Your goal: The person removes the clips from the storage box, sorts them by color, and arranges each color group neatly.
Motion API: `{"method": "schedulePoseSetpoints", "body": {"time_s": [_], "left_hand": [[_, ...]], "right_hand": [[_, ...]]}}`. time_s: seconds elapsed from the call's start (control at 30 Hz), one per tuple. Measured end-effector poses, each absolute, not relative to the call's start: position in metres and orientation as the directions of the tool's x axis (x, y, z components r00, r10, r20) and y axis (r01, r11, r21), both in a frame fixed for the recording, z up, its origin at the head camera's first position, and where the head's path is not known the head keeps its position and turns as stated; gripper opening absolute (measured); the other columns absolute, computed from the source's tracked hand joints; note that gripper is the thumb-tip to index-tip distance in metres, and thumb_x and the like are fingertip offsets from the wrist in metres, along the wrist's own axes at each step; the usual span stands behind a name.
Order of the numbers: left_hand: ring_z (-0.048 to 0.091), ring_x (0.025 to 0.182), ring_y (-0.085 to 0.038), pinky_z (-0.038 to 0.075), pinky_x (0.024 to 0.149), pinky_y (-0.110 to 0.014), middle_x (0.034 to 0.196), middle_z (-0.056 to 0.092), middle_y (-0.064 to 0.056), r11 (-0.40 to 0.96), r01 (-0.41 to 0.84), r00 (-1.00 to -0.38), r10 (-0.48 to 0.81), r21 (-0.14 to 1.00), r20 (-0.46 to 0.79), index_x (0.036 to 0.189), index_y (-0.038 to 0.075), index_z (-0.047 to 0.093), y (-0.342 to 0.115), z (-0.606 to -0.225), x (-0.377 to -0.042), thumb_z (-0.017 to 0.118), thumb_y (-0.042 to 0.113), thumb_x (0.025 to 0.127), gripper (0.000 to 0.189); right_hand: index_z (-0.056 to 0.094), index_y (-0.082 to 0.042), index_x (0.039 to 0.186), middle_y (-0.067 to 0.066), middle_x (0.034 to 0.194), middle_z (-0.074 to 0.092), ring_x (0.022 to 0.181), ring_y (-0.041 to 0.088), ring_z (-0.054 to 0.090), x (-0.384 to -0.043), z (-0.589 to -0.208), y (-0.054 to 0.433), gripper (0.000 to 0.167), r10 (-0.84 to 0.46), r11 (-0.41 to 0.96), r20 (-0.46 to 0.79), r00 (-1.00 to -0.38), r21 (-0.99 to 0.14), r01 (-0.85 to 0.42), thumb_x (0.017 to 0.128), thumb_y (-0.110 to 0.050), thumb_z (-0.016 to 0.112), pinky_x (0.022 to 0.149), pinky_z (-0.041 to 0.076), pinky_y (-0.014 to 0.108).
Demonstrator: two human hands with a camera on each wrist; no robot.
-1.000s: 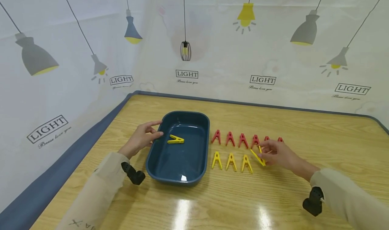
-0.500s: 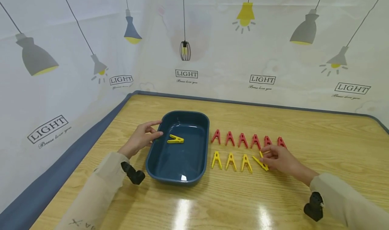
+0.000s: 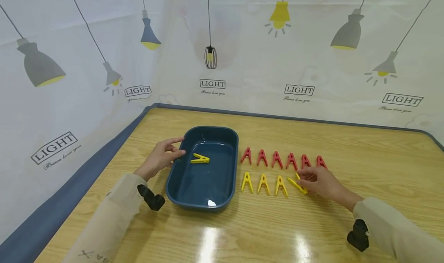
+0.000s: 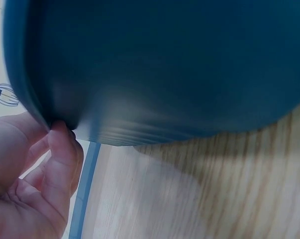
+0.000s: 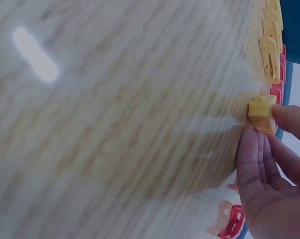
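My left hand [image 3: 159, 157] pinches the left rim of a dark blue plastic tub [image 3: 199, 186], thumb over the edge and fingers outside; the left wrist view shows the fingertips [image 4: 62, 149] right at the rim. Inside the tub lies one yellow clothespin [image 3: 200, 159]. My right hand [image 3: 320, 181] pinches another yellow clothespin [image 3: 297, 186] between thumb and fingers, low at the tabletop. It is tilted, at the right end of a row of three yellow clothespins [image 3: 263, 184]. Close up in the right wrist view, the held yellow clothespin [image 5: 260, 108] shows end-on, partly covered by the thumb.
Behind the yellow row runs a line of several red clothespins [image 3: 277, 161], the rightmost just beyond my right hand. The wooden table [image 3: 270, 228] has a blue edge at the back. A white sheet [image 3: 249, 43] printed with lamps hangs behind and at the left.
My right hand has lowered the yellow clothespin toward the tabletop and shifted slightly right, uncovering more of the red clothespins. The left hand and the tub have stayed put.
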State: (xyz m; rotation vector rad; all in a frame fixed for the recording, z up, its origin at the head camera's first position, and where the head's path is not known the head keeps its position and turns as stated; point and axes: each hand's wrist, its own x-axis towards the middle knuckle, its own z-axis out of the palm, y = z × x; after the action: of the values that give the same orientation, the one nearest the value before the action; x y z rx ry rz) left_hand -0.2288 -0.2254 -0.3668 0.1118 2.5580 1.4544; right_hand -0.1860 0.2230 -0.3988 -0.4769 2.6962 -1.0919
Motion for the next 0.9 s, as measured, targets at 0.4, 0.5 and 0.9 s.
{"method": "schedulePoseSetpoints", "body": {"time_s": [0.4, 0.5, 0.9], "left_hand": [[0.050, 0.067, -0.016, 0.049, 0.060, -0.031, 0.089, 0.054, -0.014, 0.507, -0.028, -0.976, 0.170, 0.862, -0.132, 0.136, 0.012, 0.036, -0.2252, -0.3655, -0.2273, 0.057, 0.020, 0.088, 0.053], [0.048, 0.062, -0.016, 0.049, 0.057, -0.030, 0.088, 0.054, -0.014, 0.505, -0.018, -0.977, 0.175, 0.863, -0.123, 0.136, 0.012, 0.037, -0.2265, -0.3664, -0.2270, 0.057, 0.021, 0.087, 0.053], [0.046, 0.060, -0.017, 0.048, 0.055, -0.033, 0.087, 0.055, -0.015, 0.515, -0.006, -0.978, 0.178, 0.857, -0.114, 0.135, 0.014, 0.039, -0.2290, -0.3667, -0.2276, 0.057, 0.021, 0.087, 0.052]], "right_hand": [[0.058, 0.009, 0.104, 0.005, 0.083, 0.059, 0.071, 0.015, 0.055, -0.1808, -0.3991, 0.2200, 0.038, -0.384, 0.690, 0.016, -0.923, -0.660, -0.298, 0.077, -0.015, 0.069, 0.058, 0.046, 0.023], [0.060, 0.007, 0.102, 0.004, 0.082, 0.059, 0.070, 0.013, 0.054, -0.1799, -0.3994, 0.2193, 0.033, -0.386, 0.687, 0.024, -0.922, -0.660, -0.305, 0.077, -0.013, 0.069, 0.059, 0.046, 0.023], [0.061, 0.003, 0.100, 0.008, 0.090, 0.061, 0.078, 0.018, 0.057, -0.1784, -0.3991, 0.2227, 0.025, -0.461, 0.653, 0.055, -0.886, -0.655, -0.381, 0.078, -0.009, 0.067, 0.064, 0.047, 0.026]]}}
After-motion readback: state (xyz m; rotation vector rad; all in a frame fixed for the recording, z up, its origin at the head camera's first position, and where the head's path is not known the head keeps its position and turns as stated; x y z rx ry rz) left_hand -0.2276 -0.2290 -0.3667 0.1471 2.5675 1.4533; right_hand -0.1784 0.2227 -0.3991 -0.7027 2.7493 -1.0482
